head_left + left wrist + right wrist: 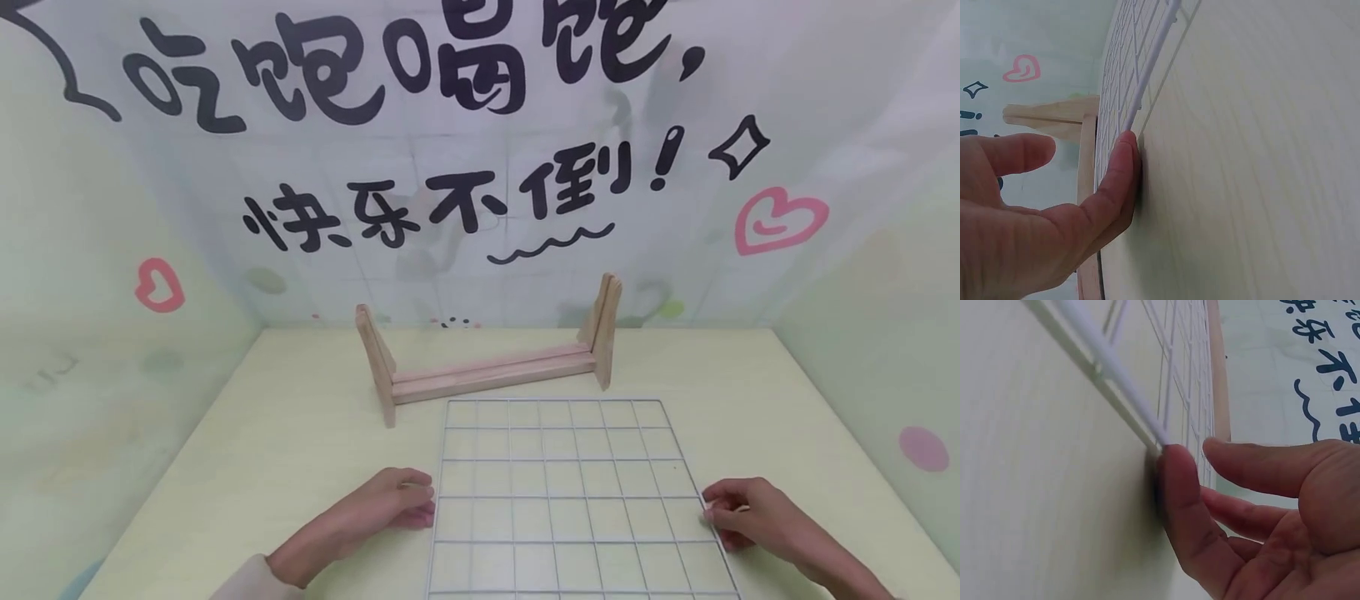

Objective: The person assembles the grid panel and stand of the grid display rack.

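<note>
We see the wire grid [550, 497] stretched out low over the pale surface [300, 433], between the two hands. At its left edge, the left hand [378, 508] touches the wire with fairly straight fingers, thumb well apart, so its grip is wide and has hold of nothing. Opposite, we find the right hand [761, 517] with a finger against the wire, thumb near but apart, its grip loosely parted. Behind the grid stands a wooden stand [495, 381].
</note>
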Action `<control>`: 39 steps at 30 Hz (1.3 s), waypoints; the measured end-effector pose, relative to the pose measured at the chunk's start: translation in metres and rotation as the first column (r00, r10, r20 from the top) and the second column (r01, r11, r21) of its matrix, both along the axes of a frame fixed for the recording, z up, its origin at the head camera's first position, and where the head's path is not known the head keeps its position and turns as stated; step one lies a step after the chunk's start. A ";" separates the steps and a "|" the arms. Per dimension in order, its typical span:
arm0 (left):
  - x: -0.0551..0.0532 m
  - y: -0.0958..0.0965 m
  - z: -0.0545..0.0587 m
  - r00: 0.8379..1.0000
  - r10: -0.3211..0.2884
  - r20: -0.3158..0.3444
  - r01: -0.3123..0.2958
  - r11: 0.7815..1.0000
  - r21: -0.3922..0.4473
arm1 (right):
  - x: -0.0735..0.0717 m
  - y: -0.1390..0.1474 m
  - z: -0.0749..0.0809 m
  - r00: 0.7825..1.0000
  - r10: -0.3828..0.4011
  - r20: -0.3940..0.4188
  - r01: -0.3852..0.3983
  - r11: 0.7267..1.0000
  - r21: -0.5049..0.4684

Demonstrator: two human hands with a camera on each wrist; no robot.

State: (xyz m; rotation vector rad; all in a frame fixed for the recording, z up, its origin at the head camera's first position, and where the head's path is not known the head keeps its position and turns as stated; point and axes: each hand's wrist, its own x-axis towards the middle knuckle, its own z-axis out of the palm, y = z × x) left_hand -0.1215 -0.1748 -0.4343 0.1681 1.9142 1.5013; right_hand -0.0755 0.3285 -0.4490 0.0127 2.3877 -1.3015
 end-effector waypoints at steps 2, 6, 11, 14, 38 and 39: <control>0.000 -0.002 -0.002 0.999 -0.031 -0.010 0.031 0.999 -0.011 | 0.000 -0.001 -0.003 1.000 -0.009 0.007 0.009 1.000 -0.019; 0.000 -0.006 -0.008 0.997 -0.068 -0.034 0.067 0.997 -0.037 | 0.001 -0.002 -0.010 1.000 -0.007 0.023 0.008 0.998 -0.056; 0.002 -0.004 -0.011 0.996 -0.053 -0.069 0.052 0.998 -0.022 | -0.002 -0.003 -0.006 1.000 0.011 0.020 -0.010 0.998 -0.056; 0.002 -0.003 -0.007 0.994 -0.050 -0.100 0.048 0.999 -0.023 | -0.004 -0.001 0.003 1.000 0.007 -0.004 -0.007 0.999 -0.052; -0.006 -0.002 0.034 0.994 -0.055 -0.098 0.074 0.976 0.206 | -0.007 -0.007 0.043 0.987 0.012 -0.163 -0.029 0.994 -0.104; -0.006 -0.001 0.034 0.994 -0.043 -0.100 0.064 0.975 0.213 | -0.007 -0.006 0.044 0.982 0.023 -0.186 -0.045 0.992 -0.115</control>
